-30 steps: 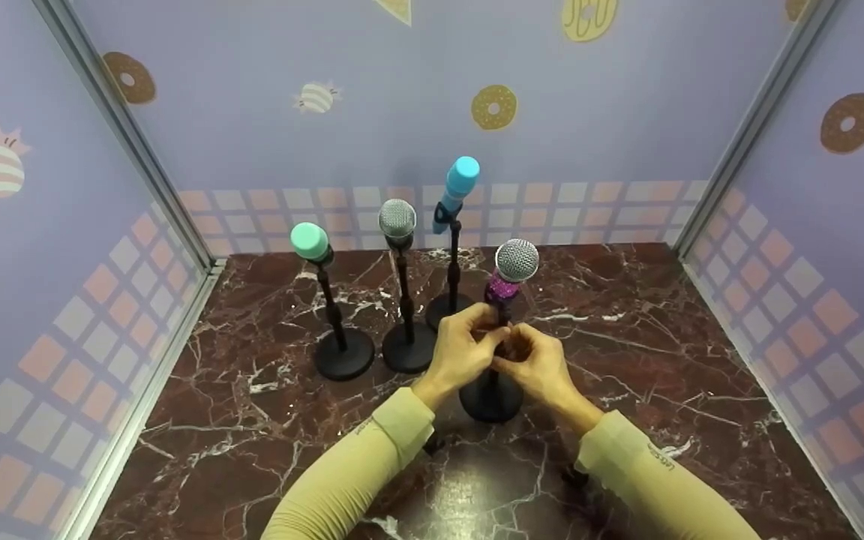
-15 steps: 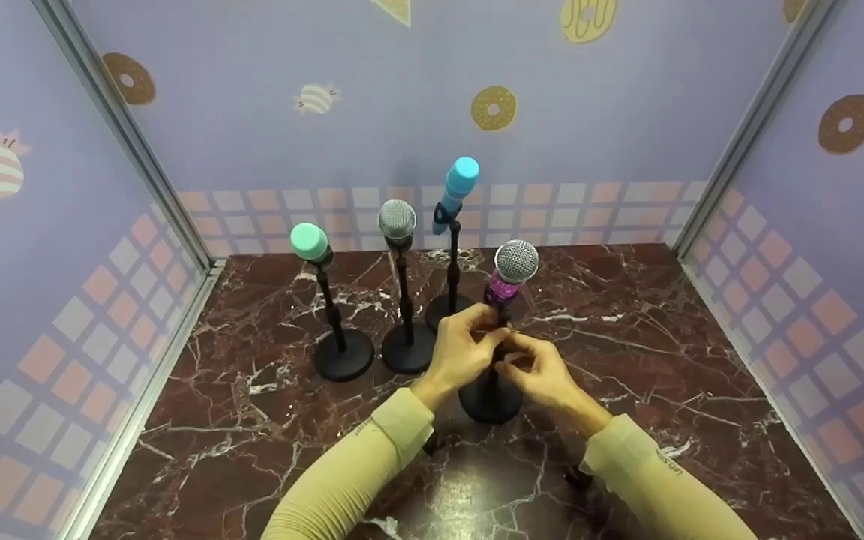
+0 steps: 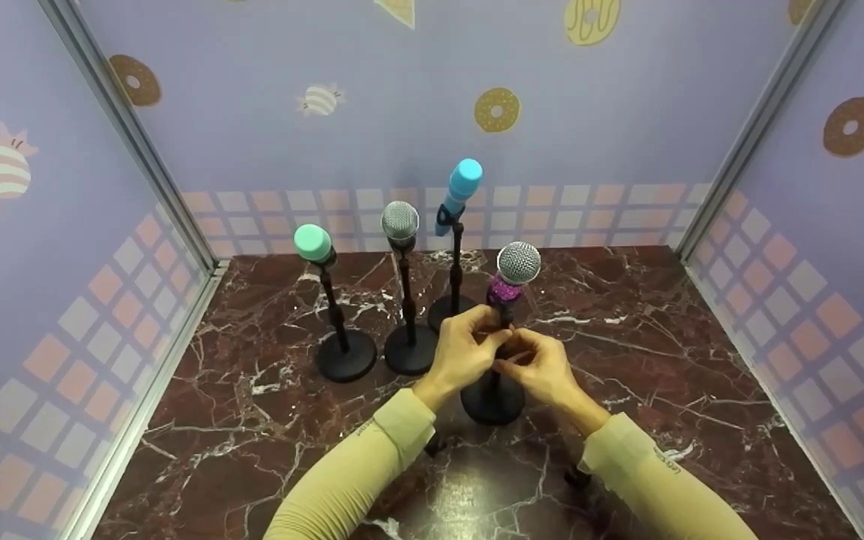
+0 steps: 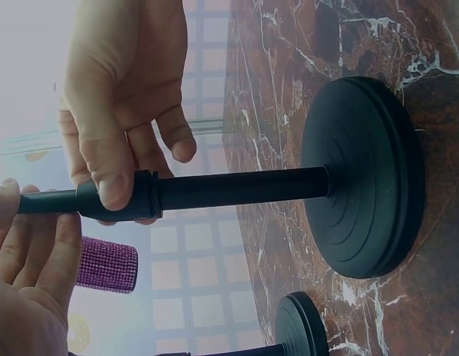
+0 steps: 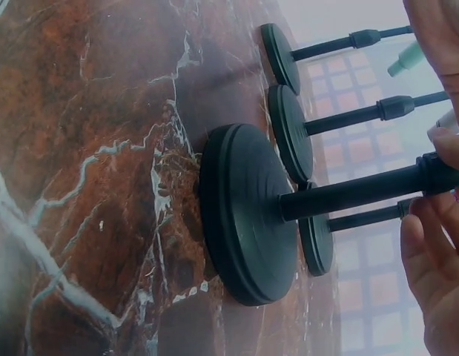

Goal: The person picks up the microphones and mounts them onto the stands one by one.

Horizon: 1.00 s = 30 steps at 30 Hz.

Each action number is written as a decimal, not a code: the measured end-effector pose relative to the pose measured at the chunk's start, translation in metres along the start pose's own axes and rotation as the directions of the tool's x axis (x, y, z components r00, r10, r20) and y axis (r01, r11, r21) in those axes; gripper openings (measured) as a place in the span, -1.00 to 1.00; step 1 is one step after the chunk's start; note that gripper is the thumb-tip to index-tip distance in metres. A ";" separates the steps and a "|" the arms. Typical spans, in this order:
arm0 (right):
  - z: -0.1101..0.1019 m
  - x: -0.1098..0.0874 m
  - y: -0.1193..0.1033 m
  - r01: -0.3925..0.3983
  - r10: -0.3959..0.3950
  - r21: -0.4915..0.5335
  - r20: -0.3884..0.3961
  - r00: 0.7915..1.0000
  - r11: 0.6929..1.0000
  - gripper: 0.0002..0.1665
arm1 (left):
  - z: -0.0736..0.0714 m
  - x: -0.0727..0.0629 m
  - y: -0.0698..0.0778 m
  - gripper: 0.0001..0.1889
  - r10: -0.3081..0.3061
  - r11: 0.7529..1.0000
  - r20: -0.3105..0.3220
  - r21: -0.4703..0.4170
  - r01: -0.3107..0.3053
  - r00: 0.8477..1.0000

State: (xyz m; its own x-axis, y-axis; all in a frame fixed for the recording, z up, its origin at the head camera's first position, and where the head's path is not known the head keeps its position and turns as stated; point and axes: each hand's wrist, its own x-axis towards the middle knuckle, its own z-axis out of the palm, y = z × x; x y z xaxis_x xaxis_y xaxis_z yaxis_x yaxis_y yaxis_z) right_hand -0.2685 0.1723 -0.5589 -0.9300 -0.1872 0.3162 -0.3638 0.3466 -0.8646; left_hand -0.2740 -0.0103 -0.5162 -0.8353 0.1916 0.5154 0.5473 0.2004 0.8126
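Note:
A microphone with a silver mesh head (image 3: 518, 262) and a magenta glittery handle (image 3: 505, 289) sits tilted atop a black desk stand. The round stand base (image 3: 492, 401) rests flat on the table. With curled fingers, my left hand (image 3: 463, 351) pinches the upper, thinner part of the stand's pole, just under the microphone. Slightly lower, my right hand (image 3: 544, 367) grips the thicker collar (image 4: 144, 196) with thumb and fingers; the left wrist view shows this thumb lying on it. Below the collar, the lower pole (image 4: 244, 190) is bare. In the head view the hands hide most of the pole.
To the left stand a mint-green microphone (image 3: 313, 243), a silver-headed microphone (image 3: 400, 220) and a blue microphone (image 3: 465, 180), each on a black stand. Patterned panels (image 3: 252, 135) enclose the marbled table (image 3: 252, 450). A small dark object (image 3: 576, 477) lies by the right sleeve.
The right thumb and fingers parted a little half a second ago and are now closer together on the collar. The left hand and the stand have stayed in place.

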 end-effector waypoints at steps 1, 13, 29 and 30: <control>0.000 0.000 -0.001 -0.007 0.006 -0.014 -0.007 1.000 1.000 -0.64 | 0.000 0.000 0.000 -0.89 -0.003 1.000 -0.002 0.000 0.003 1.000; -0.005 -0.001 0.005 0.048 -0.050 0.025 0.082 0.995 0.999 -0.58 | 0.001 0.000 0.001 -0.90 -0.007 1.000 0.003 -0.016 0.008 1.000; -0.015 0.009 0.005 0.069 -0.067 -0.009 0.156 0.986 0.998 -0.68 | -0.001 0.002 0.001 -0.92 0.007 1.000 0.005 0.003 -0.007 1.000; -0.015 0.010 0.006 0.075 -0.073 -0.007 0.159 0.985 0.997 -0.70 | -0.001 0.002 0.001 -0.92 0.005 1.000 0.010 0.004 -0.005 1.000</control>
State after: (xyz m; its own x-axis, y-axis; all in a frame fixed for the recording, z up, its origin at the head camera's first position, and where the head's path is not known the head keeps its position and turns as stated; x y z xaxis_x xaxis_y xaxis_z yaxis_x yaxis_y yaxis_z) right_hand -0.2803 0.1864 -0.5551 -0.8808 -0.3561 0.3122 -0.4328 0.3377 -0.8358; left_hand -0.2752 -0.0111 -0.5140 -0.8322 0.2017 0.5164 0.5514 0.2035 0.8091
